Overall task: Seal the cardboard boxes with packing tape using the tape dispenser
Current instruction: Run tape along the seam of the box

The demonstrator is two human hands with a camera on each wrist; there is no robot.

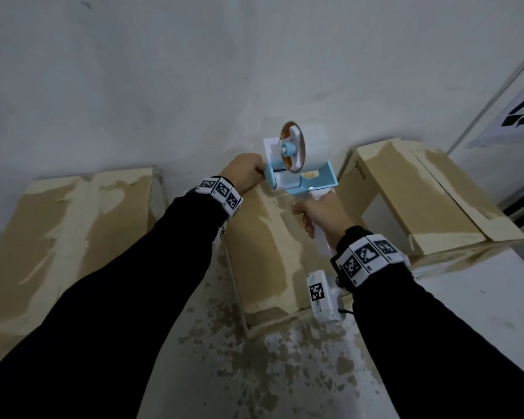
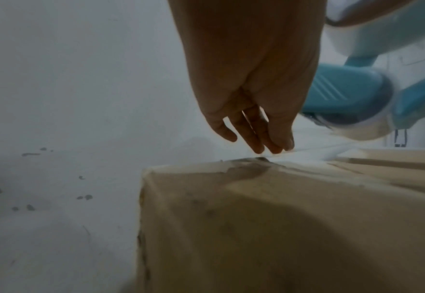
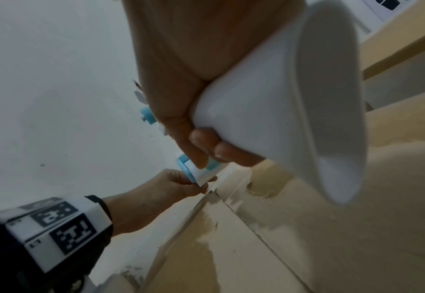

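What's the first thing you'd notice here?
The blue and white tape dispenser in the middle, gripped by its handle in the right hand above the middle cardboard box. The left hand pinches the tape end at that box's far edge. Two more worn boxes sit either side, against the white wall.

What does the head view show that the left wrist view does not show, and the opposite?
Only the head view: the right hand gripping the dispenser handle, the tape roll, and two more boxes, left and right.
Only the left wrist view: a strip of tape stretched from fingertips to dispenser.
Both: the left hand, the dispenser, the middle box.
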